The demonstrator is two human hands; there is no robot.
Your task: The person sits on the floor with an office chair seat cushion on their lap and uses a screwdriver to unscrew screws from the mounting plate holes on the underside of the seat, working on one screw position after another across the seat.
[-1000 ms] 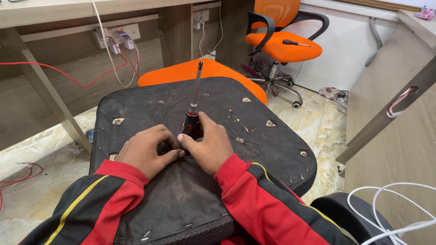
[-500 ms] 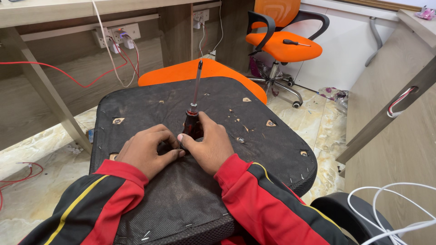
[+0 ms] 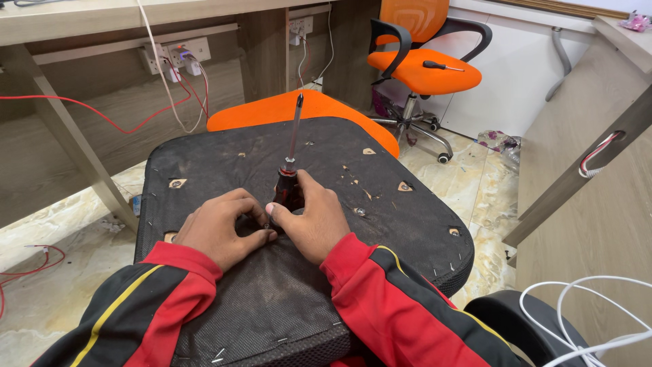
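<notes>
— Screwdriver (image 3: 291, 160) first: where does it sit?

— Its dark red handle is in the right hand (image 3: 309, 221), fingers wrapped shut around it, thumb pressed on the near side. The shaft points up and away from the person, tip free in the air, so the tool is not on a screw at this moment.

— And the left hand (image 3: 221, 228)?

— Curled, fingertips bunched against the right thumb at the base of the handle. Something small may be pinched there; I cannot tell what, it is hidden between the fingers.

— What are they working on?

— An upturned chair seat (image 3: 204, 166), black fabric underside facing up, with staples and several mounting holes (image 3: 405, 186) showing. Its orange top peeks out at the far edge.

— So which step?

— I judge it a fiddling stage at one fixing point near the seat's middle, with driving not begun. The next move would call for turning the tip down and seating it squarely.

— Surroundings?

— An orange office chair (image 3: 424, 68) with a second screwdriver (image 3: 443, 66) on it, desks, cables.
</notes>
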